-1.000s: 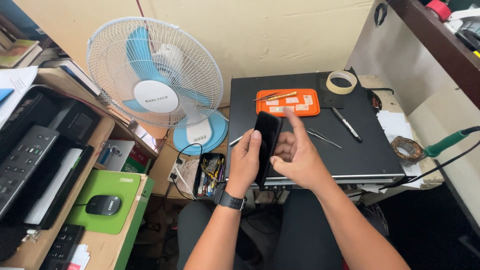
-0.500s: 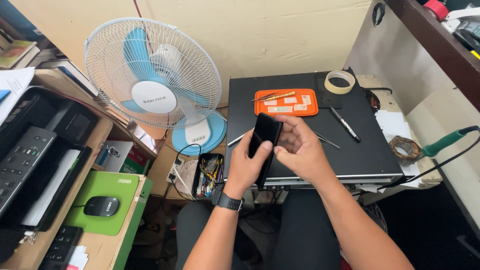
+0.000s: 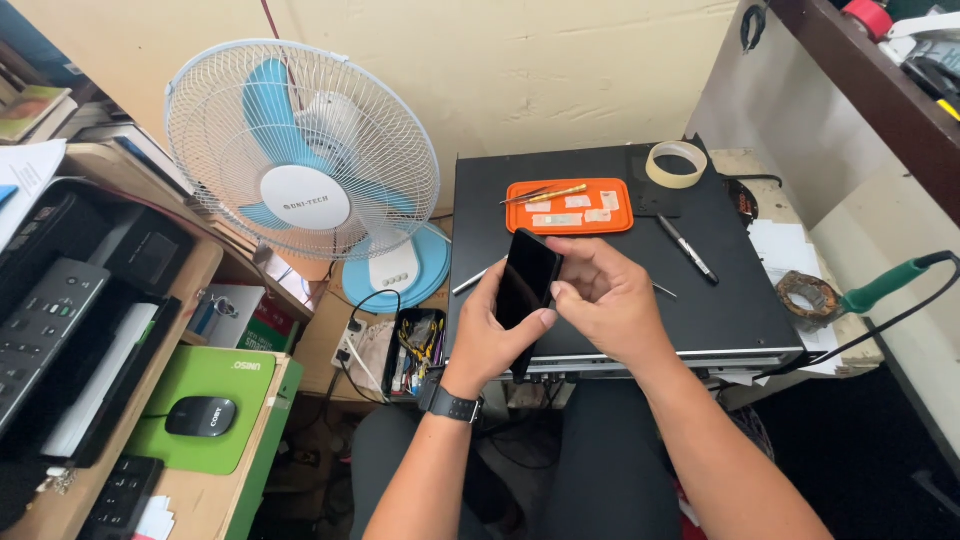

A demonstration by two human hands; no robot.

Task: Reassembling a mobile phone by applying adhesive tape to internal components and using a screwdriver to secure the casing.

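Layout at the workbench. The phone [image 3: 527, 280] is held upright between the left hand [image 3: 492, 335] and right hand [image 3: 605, 300], above the near edge of the flat case [image 3: 700, 300]. On the case, far side: tray [image 3: 568, 207], with tape roll [image 3: 676, 164] to its right. The fan [image 3: 300, 155] stands left; the mouse [image 3: 200, 416] lies near left.

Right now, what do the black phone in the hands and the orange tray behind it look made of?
Black slab phone: the face looks like glossy glass, judging by its smooth dark sheen; its edge material is unclear. Orange rectangular tray: probably matte silicone or soft plastic, given its flat colour, rounded corners and low raised rim.
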